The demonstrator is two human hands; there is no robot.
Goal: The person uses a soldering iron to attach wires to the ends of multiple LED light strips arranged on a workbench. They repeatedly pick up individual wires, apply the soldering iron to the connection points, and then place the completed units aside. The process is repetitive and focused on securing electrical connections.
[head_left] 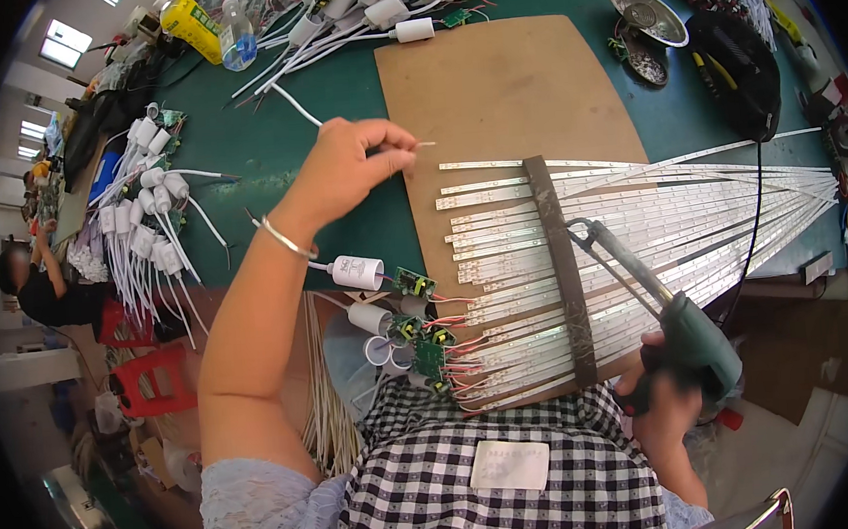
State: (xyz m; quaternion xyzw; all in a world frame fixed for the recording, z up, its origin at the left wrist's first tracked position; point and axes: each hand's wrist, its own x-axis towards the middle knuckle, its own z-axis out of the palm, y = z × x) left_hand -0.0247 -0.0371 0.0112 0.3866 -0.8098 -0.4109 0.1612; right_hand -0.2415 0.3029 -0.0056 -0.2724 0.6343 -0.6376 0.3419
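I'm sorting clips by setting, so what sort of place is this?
Likely an electronics assembly workshop: narrow LED-style strips lie side by side, green circuit boards are wired to some, and the right hand holds a pistol-grip tool.

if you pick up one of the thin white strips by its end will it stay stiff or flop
The white strips look long and very narrow, so one would probably feel light and sag. They mostly lie straight, suggesting some springiness. The dark bar lies across them, so it may drag a little.
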